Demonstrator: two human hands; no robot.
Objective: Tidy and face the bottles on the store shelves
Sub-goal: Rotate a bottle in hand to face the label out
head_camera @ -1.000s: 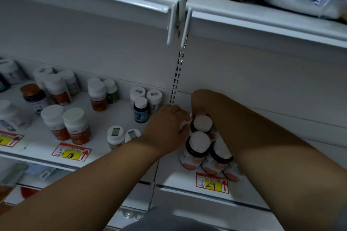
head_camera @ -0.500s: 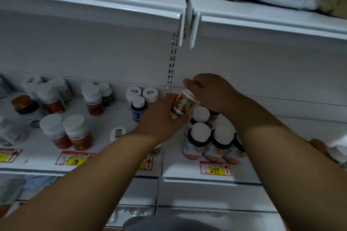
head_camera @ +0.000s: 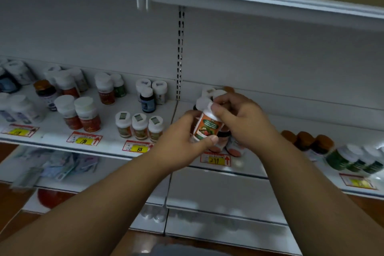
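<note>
White store shelf, dim light: we lift one bottle clear, left hand fingers clamped round its base, right hand fingers pinching its cap, probably to turn the label outward.

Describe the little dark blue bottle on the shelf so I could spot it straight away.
Find the slotted upright strip in the back wall, then look just left of its foot on the white shelf. There the dark blue bottle stands in front of two pale bottles with white caps. It alone in that trio has a dark body with a blue label.
</note>
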